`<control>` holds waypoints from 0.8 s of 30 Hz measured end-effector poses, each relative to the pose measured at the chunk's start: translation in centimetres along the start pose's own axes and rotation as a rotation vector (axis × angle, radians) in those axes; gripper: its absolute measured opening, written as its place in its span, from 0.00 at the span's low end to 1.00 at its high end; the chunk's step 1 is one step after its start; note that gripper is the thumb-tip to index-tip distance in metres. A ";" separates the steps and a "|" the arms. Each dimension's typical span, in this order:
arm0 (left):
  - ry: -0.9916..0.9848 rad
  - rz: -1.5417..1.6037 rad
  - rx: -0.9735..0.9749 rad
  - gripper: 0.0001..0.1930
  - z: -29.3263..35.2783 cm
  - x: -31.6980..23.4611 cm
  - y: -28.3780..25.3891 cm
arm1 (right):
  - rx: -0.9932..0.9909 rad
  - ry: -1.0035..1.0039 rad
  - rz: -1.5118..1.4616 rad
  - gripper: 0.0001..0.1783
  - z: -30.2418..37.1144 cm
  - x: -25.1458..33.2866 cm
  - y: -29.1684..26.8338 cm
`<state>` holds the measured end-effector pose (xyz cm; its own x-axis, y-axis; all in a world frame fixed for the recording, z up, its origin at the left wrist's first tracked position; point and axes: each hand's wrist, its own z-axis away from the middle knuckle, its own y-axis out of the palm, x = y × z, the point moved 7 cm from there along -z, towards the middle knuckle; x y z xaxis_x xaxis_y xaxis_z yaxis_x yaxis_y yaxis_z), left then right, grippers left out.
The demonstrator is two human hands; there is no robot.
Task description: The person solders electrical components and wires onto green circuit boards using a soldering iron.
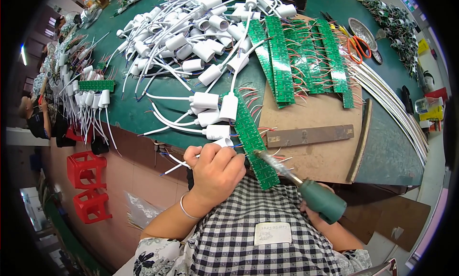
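Note:
My left hand [215, 173] is closed at the near table edge. Its fingers curl round a white lamp holder [223, 142], partly hidden by the knuckles, beside a long green circuit board strip [251, 135]. My right hand [311, 214] grips a soldering iron [322, 202] by its green handle, which covers most of the fingers. The iron's metal tip points up and left and lies over the strip's lower part; whether it touches cannot be made out. Several lamp holders [217, 131] with white cables line the strip's left side, and short red wires stick out along its right side.
A large heap of white lamp holders [203, 51] covers the back. More green strips [279, 60] lie on a brown board [330, 161] with a flat bar [311, 135]. Orange scissors [356, 49] and long white rods [392, 101] are at right. Red stools [86, 171] stand left; another person sits far left.

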<state>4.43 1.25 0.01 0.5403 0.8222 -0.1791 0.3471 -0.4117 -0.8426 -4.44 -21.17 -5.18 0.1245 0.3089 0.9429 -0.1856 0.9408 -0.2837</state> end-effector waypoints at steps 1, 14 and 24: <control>0.000 0.003 -0.002 0.06 0.0 0.0 0.0 | -0.001 0.000 0.001 0.19 0.5 -0.6 0.1; 0.001 -0.043 0.001 0.06 0.0 0.1 -0.4 | -0.124 -0.080 -0.426 0.29 0.4 -0.6 -0.4; -0.008 -0.052 -0.010 0.11 1.0 0.0 -0.2 | -0.254 -0.092 -0.524 0.28 0.1 -0.2 -0.9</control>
<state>3.60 1.76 -0.35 0.5155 0.8455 -0.1391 0.3825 -0.3723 -0.8456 -4.43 -22.08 -5.11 0.0498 -0.2091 0.9766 0.1188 0.9721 0.2021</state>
